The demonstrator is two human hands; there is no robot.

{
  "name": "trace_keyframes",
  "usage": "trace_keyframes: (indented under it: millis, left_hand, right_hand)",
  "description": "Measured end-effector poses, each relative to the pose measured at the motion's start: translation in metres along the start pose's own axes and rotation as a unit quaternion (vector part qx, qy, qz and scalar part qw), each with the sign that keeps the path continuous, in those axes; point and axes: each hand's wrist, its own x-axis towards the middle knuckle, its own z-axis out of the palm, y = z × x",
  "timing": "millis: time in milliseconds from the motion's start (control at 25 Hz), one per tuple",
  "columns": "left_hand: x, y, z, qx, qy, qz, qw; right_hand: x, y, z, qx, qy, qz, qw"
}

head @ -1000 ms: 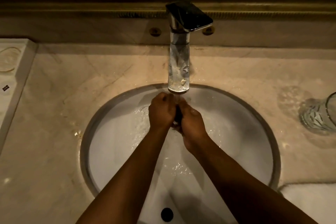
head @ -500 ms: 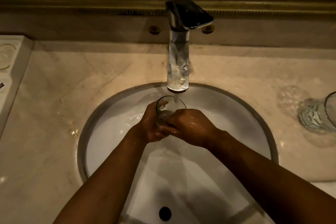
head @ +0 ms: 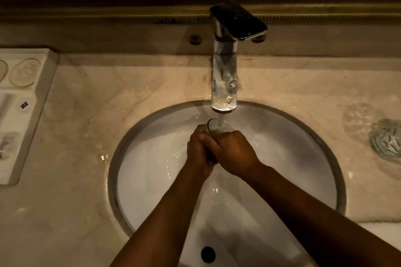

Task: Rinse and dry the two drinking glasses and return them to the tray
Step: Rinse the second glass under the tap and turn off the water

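Glass [head: 218,129] 1 sits under the faucet [head: 223,84] stream over the sink [head: 152,180], gripped by left hand [head: 198,149] and right hand [head: 233,151] together, so turning it slowly should rinse every side, while glass 2 [head: 387,143] waits on the counter at right.

Marble counter [head: 134,102], white tray [head: 32,115] left, glass [head: 388,142] right

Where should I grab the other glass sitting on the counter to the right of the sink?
Judging by the patterned glass at the frame's right edge, grip its side wall from the sink side; its pose is unclear, being partly cut off.
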Motion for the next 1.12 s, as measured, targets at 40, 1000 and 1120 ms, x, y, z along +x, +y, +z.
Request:
trace_keyframes:
  millis: [40,1000,1120]
  left_hand:
    - [0.000,0.009,-0.002,0.016,-0.045,-0.042,0.998]
    - [-0.019,0.026,0.008,-0.002,0.020,0.034,0.999]
    - [-0.014,0.039,0.000,0.028,-0.073,-0.093,0.993]
  right_hand:
    - [-0.002,0.006,-0.007,-0.019,-0.029,-0.056,0.998]
    - [-0.004,-0.003,-0.009,-0.005,-0.001,-0.060,0.998]
    - [-0.003,0.012,-0.027,-0.081,-0.076,-0.175,0.978]
